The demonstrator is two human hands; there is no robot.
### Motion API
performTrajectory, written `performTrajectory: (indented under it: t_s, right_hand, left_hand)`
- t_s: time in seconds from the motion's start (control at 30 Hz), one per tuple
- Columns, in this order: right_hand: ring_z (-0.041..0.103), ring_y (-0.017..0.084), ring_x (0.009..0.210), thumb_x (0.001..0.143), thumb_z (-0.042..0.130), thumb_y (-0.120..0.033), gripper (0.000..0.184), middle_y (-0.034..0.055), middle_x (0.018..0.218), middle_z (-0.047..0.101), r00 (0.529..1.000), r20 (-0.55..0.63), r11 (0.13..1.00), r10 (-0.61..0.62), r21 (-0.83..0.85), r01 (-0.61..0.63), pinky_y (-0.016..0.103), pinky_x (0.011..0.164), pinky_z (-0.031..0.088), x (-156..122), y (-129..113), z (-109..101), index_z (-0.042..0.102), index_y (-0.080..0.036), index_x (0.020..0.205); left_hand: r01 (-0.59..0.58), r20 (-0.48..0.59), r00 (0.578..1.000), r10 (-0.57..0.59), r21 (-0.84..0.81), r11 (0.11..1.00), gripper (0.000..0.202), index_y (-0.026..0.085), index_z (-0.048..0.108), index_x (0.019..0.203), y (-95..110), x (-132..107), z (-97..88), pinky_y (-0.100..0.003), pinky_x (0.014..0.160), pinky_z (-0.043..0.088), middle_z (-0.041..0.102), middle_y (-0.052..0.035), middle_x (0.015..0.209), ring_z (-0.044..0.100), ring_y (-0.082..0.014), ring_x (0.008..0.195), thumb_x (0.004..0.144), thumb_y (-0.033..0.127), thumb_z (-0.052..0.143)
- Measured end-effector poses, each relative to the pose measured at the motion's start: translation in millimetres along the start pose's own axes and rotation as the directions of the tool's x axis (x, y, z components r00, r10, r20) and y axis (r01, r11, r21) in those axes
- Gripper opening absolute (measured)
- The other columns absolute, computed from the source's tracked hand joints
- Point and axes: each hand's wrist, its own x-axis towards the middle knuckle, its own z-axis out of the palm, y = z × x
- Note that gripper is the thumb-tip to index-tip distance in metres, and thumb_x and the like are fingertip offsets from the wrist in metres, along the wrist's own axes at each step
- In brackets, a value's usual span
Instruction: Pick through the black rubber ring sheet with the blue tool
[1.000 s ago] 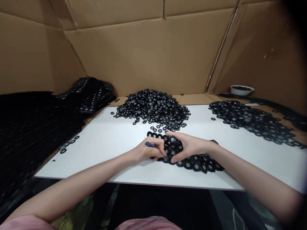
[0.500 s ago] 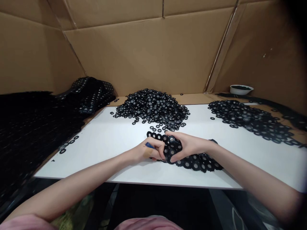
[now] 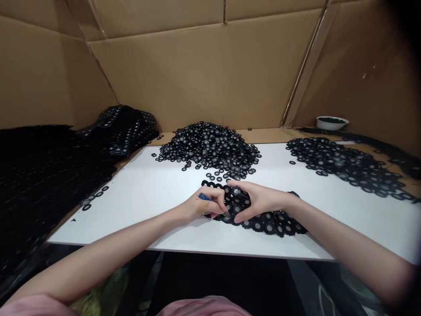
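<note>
In the head view a black sheet (image 3: 269, 228) of joined rings with pale round centres lies near the front of the white tabletop. My left hand (image 3: 210, 202) is closed around a slim blue-handled tool (image 3: 204, 197); the tool's kind cannot be made out. Its working end points at the sheet's near edge, mostly covered by my fingers. My right hand (image 3: 253, 199) rests over the sheet, thumb and fingers spread wide apart and touching it. Part of the sheet shows between them, and part lies under the wrist.
Behind my hands rises a large heap of black rings (image 3: 207, 147). A second ring pile (image 3: 342, 162) spreads at the right, near a white bowl (image 3: 332, 123). Dark perforated sheets (image 3: 128, 127) are stacked at left. Cardboard walls (image 3: 197, 74) enclose the table (image 3: 131, 219).
The fingertips of my left hand have shifted slightly over the sheet's near edge, and the blue handle has tilted a little. My right hand stays in place.
</note>
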Motion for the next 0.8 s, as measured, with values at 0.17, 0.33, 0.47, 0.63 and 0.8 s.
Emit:
performTrajectory:
  t_s: [0.17, 0.33, 0.47, 0.63, 0.8]
  right_hand:
    - [0.055, 0.028, 0.107, 0.06, 0.078, -0.046, 0.074, 0.0061, 0.117, 0.057, 1.0, 0.011, 1.0, 0.016, -0.004, -0.016, 0.034, 0.088, 0.048, -0.1, -0.8, -0.5, 0.05, -0.019, 0.123]
    - [0.055, 0.028, 0.107, 0.059, 0.078, -0.047, 0.078, 0.0065, 0.117, 0.057, 1.0, 0.019, 1.0, 0.015, -0.001, -0.015, 0.034, 0.089, 0.048, -0.2, -1.6, -1.0, 0.048, -0.018, 0.125]
    - [0.055, 0.028, 0.108, 0.06, 0.078, -0.047, 0.075, 0.0064, 0.118, 0.057, 1.0, 0.024, 1.0, 0.019, -0.007, -0.019, 0.033, 0.087, 0.048, -0.3, -1.5, -1.0, 0.049, -0.019, 0.123]
    - [0.053, 0.029, 0.113, 0.06, 0.078, -0.046, 0.08, 0.0074, 0.123, 0.056, 1.0, -0.001, 1.0, 0.004, -0.003, -0.004, 0.035, 0.093, 0.047, -0.5, -0.3, -0.3, 0.047, -0.02, 0.128]
    - [0.054, 0.029, 0.111, 0.059, 0.079, -0.046, 0.076, 0.0064, 0.12, 0.057, 1.0, 0.005, 1.0, 0.003, -0.007, -0.003, 0.034, 0.09, 0.048, -0.6, -0.9, -1.0, 0.049, -0.02, 0.124]
  left_hand:
    - [0.014, 0.043, 0.999, -0.015, 0.034, 0.999, 0.004, 0.01, 0.063, 0.064, -1.4, 0.2, -1.9, -0.019, 0.045, 0.028, 0.048, 0.0016, 0.049, 0.038, -0.0078, 0.046, 0.064, 0.012, 0.059]
    - [0.01, 0.061, 0.998, -0.013, 0.045, 0.999, 0.005, 0.01, 0.064, 0.064, -1.5, 1.2, -3.9, -0.019, 0.044, 0.028, 0.048, 0.0018, 0.048, 0.038, -0.0077, 0.045, 0.064, 0.013, 0.06]
    - [0.027, 0.064, 0.997, -0.029, 0.04, 0.999, 0.005, 0.01, 0.064, 0.064, -1.1, 1.8, -3.7, -0.019, 0.043, 0.027, 0.048, 0.002, 0.047, 0.037, -0.0071, 0.044, 0.064, 0.012, 0.06]
    - [0.069, 0.099, 0.993, -0.065, -0.028, 0.997, 0.005, 0.009, 0.064, 0.062, -0.8, 0.2, -0.3, -0.019, 0.045, 0.031, 0.052, 0.0004, 0.049, 0.042, -0.0083, 0.045, 0.062, 0.01, 0.059]
    - [0.095, 0.066, 0.993, -0.093, -0.033, 0.995, 0.003, 0.009, 0.062, 0.063, -0.4, 0.2, -1.3, -0.019, 0.042, 0.028, 0.057, -0.0013, 0.051, 0.041, -0.0076, 0.042, 0.06, 0.011, 0.062]
